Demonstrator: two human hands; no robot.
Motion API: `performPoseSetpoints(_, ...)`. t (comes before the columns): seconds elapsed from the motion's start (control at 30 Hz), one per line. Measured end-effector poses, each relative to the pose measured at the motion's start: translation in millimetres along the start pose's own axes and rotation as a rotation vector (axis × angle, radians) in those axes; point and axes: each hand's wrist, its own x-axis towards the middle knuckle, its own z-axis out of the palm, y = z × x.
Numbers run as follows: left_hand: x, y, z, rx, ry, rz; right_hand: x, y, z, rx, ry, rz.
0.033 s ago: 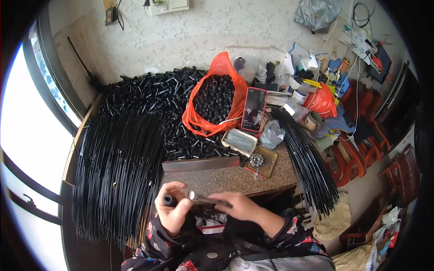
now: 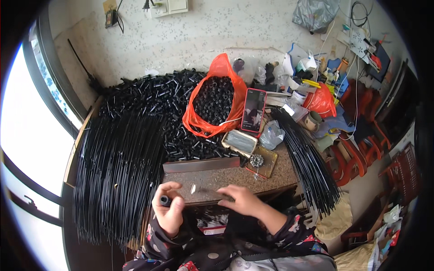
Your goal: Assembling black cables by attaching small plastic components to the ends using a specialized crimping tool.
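My left hand [image 2: 169, 207] is curled round a short black tube-like piece [image 2: 165, 200], whose round end points toward me. The thumb and forefinger of that hand stand apart above it. To the right, my right hand [image 2: 242, 201] grips a thin metal-looking tool [image 2: 224, 196] that reaches toward the left hand. Motion smears the tool, so its exact kind cannot be told. A bright tip [image 2: 193, 189] shows near its far end, apart from the black piece. Both hands are held over the near edge of the brown speckled tabletop [image 2: 212, 180].
Long black rods [image 2: 117, 176] lie at left; more rods [image 2: 312, 167] hang over the right edge. Behind a low strip [image 2: 201, 165] are heaped black tubular pieces [image 2: 149, 92]. An orange bag [image 2: 221, 63] of small black parts, a phone [image 2: 254, 110] and a tray [image 2: 239, 141] stand behind.
My left hand has shifted slightly left with the black piece. The tool in my right hand is more smeared, and its bright tip is a little higher.
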Motion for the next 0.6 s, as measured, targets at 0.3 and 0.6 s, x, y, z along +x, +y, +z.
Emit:
performPoseSetpoints(0.3, -15, 20, -2, 0.025, -0.047, -0.002, -5, 65, 17, -0.709, 0.190, 0.256)
performPoseSetpoints(0.6, 2, 67, -5, -0.175, -0.057, 0.159, -16, 14, 12, -0.241, 0.173, -0.088)
